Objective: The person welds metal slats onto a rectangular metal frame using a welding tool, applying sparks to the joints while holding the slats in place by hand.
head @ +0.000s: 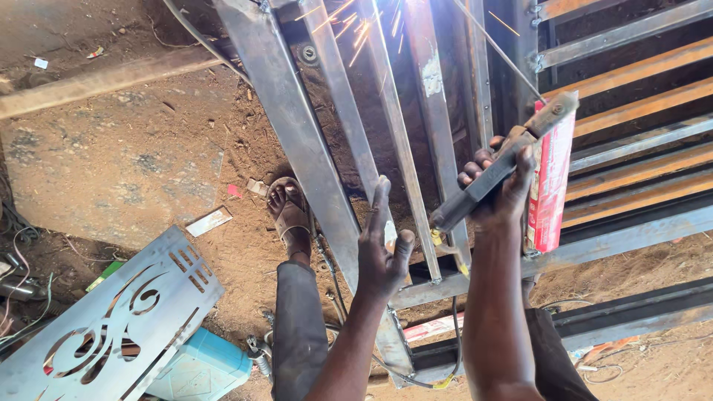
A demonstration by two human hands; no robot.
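Two bars (386,141) leave little room; my right hand (499,194) grips the holder (494,174), rod (494,46) reaching far, left hand (382,249) open on one bar.

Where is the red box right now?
In the head view, the flat red cardboard box stands upright at the right, against the grey metal gate frame, just beside the right hand gripping the black welding electrode holder.

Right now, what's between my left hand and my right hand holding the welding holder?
In the head view, one slanted grey steel bar of the frame runs between the left hand and the right hand.
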